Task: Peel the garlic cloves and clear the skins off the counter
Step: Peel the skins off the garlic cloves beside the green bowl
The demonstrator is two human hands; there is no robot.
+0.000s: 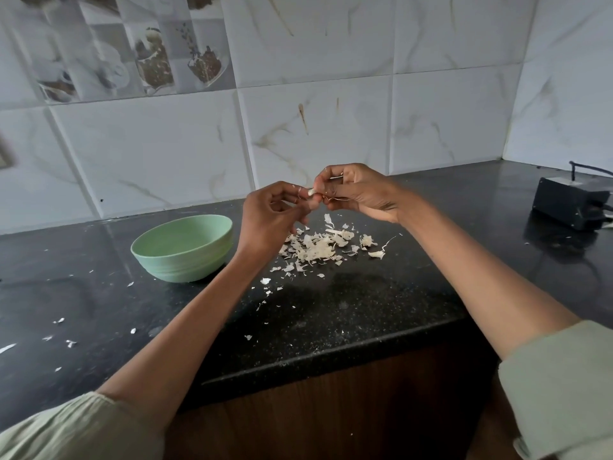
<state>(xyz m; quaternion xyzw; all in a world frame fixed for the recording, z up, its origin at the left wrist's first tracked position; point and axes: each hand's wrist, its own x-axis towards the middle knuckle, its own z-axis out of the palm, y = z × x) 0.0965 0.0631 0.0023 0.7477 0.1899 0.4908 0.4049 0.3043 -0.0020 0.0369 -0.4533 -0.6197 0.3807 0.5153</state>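
Note:
Both hands are raised above the black counter [348, 303], fingertips meeting around a small pale garlic clove [311, 192]. My right hand [356, 190] pinches the clove. My left hand [270, 215] has its fingers curled right beside the clove, touching it or its skin; which one I cannot tell. Below the hands lies a heap of garlic skins [318, 245], with smaller flakes scattered toward the front edge and to the left. A pale green bowl [182, 249] stands on the counter to the left of my left hand; its contents are hidden by the rim.
A black box with a cable [570, 202] sits at the far right of the counter. A tiled wall [315, 127] runs behind the counter and turns a corner on the right. The counter's front edge [331, 356] drops to a brown cabinet front.

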